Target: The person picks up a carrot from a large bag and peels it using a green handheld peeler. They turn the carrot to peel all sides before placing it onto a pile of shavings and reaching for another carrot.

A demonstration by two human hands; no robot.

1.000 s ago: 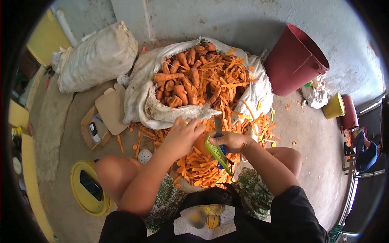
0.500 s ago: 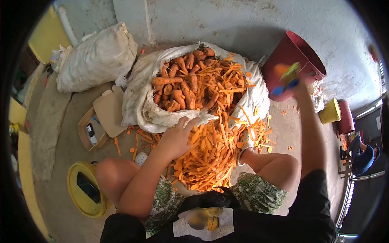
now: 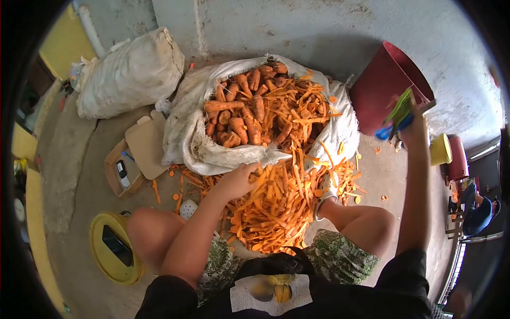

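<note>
My left hand [image 3: 237,182] reaches over the heap of carrot peelings [image 3: 273,212] between my legs. Its fingers are loosely bent, with their tips at the heap's upper left edge. Out to the right, my right hand [image 3: 414,125] grips a green-and-blue tool [image 3: 397,112] in front of the tall dark red bucket [image 3: 380,80]. A flat metal blade [image 3: 428,106] sticks out beside this hand; I cannot tell whether it belongs to the same tool. Ahead, an opened white sack [image 3: 204,157] holds unpeeled carrots [image 3: 248,125], with more peelings over its right side.
A full white sack [image 3: 130,74] leans at the back left. Below it lies an open cardboard box [image 3: 119,175] with small devices inside. A phone [image 3: 117,244] rests on a yellow lid [image 3: 98,231]. Far right are a small yellow bucket [image 3: 441,150] and a seated person [image 3: 475,212].
My left hand has drawn back slightly, its spread fingers now closer together. My right hand has moved right and down with the tool. An orange blur before the bucket is gone.
</note>
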